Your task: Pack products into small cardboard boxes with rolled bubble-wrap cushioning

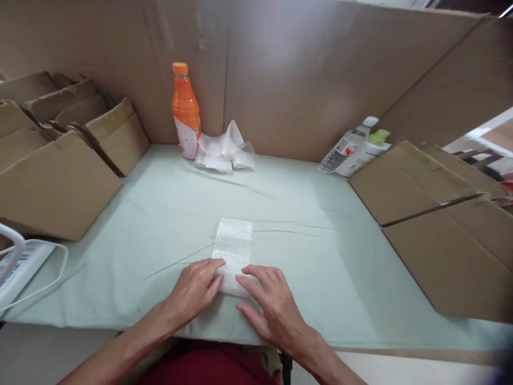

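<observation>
Both hands lie flat on a small sheet of bubble wrap (233, 251) near the front edge of the desk (304, 224). The left hand (195, 289) presses down on the near left corner of the sheet. Its fingers are stretched out and close together, so its grip is not closed around anything. The right hand (272, 305) presses on the near right corner. Its fingers are spread out flat, and its grip holds nothing either. The fingertips of the two hands almost meet over the near end of the sheet. The rest of the bubble wrap runs away from the hands, flat on the pale green cloth that covers the desk.

Far behind the left hand stands an orange bottle (186, 111), upright against the cardboard wall (304, 69). Just beside it lies a little heap of crumpled clear plastic (224, 149). Far behind the right hand, two more bottles (356, 147) lean in the corner. To the right of the right hand lie flat cardboard sheets (433, 214). To the left of the left hand stand folded cardboard boxes (60, 160), and a white thing with a cord (20, 267) sits at the edge.
</observation>
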Demonstrator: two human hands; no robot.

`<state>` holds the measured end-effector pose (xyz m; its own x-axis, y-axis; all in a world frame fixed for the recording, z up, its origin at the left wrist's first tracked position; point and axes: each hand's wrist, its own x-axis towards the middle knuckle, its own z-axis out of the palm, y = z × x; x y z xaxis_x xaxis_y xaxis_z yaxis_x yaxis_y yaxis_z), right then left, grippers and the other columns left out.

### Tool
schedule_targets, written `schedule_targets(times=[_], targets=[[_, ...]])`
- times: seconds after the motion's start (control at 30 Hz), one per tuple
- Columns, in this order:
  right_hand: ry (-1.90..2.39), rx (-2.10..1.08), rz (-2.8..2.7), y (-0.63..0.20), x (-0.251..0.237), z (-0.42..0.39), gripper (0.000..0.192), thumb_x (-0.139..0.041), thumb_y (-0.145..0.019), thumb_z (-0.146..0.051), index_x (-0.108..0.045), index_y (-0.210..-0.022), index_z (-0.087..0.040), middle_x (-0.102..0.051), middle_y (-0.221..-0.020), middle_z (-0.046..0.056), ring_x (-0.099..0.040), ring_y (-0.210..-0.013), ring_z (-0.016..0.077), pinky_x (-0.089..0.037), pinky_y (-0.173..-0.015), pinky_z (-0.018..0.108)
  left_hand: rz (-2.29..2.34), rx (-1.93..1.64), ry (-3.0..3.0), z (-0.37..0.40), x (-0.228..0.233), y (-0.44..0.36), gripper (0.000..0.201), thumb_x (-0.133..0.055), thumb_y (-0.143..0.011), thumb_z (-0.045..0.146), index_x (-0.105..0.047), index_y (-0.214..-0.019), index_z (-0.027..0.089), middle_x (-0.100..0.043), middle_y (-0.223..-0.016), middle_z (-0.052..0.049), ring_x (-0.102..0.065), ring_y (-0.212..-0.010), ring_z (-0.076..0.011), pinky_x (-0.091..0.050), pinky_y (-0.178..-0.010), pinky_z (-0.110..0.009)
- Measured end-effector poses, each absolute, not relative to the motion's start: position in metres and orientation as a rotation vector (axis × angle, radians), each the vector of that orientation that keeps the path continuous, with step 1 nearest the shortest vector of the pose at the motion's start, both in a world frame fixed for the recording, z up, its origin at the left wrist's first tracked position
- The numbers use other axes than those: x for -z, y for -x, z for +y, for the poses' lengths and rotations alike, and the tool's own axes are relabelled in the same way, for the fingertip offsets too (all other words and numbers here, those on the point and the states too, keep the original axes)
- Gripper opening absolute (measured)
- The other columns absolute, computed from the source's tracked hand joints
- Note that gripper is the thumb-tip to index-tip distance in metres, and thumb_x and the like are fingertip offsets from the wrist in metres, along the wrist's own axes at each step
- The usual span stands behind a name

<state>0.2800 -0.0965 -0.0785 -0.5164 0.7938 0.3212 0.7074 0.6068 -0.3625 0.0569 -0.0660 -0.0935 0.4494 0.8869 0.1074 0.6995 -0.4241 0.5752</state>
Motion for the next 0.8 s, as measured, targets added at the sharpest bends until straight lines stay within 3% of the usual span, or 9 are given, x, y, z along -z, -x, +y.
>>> schedule_targets(times=[0.2, 0.33, 0.47, 0.57, 0.7, 0.8], targets=[[1.256, -0.382, -2.415, -0.273, 0.091, -0.087, 0.021, -0.058, -0.093, -0.016, -0.065, -0.113, -0.02, -0.073, -0.101, 0.007, -0.063, -0.091, 0.0222, -0.046, -0.084, 0.039, 1.224, -0.8, -2.426, -0.074, 0.091, -0.051, 0.035, -0.057, -0.092, 0.022, -0.057, -0.126, 0.018, -0.065, -0.122, -0.013, -0.06, -0.113, -0.0284, -0.049, -0.096, -0.044], [1.278, -0.683, -2.295, -0.282, 0.089, -0.093, 0.027, -0.055, -0.096, -0.02, -0.063, -0.122, -0.023, -0.076, -0.107, 0.004, -0.067, -0.088, 0.0185, -0.05, -0.083, 0.034, 1.101, -0.707, -2.339, -0.087, 0.087, -0.042, 0.04, -0.052, -0.092, 0.015, -0.052, -0.132, 0.02, -0.071, -0.105, -0.006, -0.064, -0.094, -0.021, -0.051, -0.087, -0.037], [1.301, -0.35, -2.304, -0.284, 0.08, -0.104, 0.029, -0.059, -0.093, -0.025, -0.063, -0.121, -0.019, -0.068, -0.122, 0.013, -0.063, -0.107, 0.0276, -0.048, -0.089, 0.043, 1.245, -0.635, -2.328, -0.075, 0.094, -0.053, 0.036, -0.051, -0.092, 0.015, -0.057, -0.127, 0.018, -0.071, -0.107, -0.009, -0.065, -0.097, -0.0246, -0.052, -0.088, -0.042], [1.259, -0.221, -2.471, -0.278, 0.08, -0.101, 0.038, -0.066, -0.088, -0.025, -0.062, -0.125, -0.019, -0.065, -0.127, 0.016, -0.061, -0.106, 0.0308, -0.048, -0.087, 0.047, 1.415, -0.689, -2.265, -0.062, 0.1, -0.061, 0.031, -0.051, -0.093, 0.021, -0.061, -0.122, 0.018, -0.069, -0.109, -0.012, -0.064, -0.101, -0.0278, -0.052, -0.09, -0.047], [1.313, -0.367, -2.391, -0.274, 0.093, -0.083, 0.03, -0.057, -0.093, -0.018, -0.064, -0.122, -0.018, -0.072, -0.113, 0.013, -0.065, -0.097, 0.0272, -0.051, -0.086, 0.045, 1.493, -0.918, -1.662, -0.069, 0.098, -0.058, 0.046, -0.058, -0.091, 0.036, -0.053, -0.133, 0.02, -0.064, -0.118, -0.012, -0.064, -0.103, -0.0245, -0.053, -0.09, -0.043], [1.414, -0.703, -2.052, -0.274, 0.096, -0.077, 0.029, -0.054, -0.095, -0.024, -0.065, -0.122, -0.021, -0.074, -0.116, 0.01, -0.068, -0.1, 0.0252, -0.054, -0.088, 0.042, 1.324, -1.001, -1.02, -0.092, 0.092, -0.059, 0.069, -0.064, -0.086, 0.042, -0.037, -0.145, 0.019, -0.059, -0.132, -0.016, -0.063, -0.115, -0.0251, -0.053, -0.095, -0.041]])
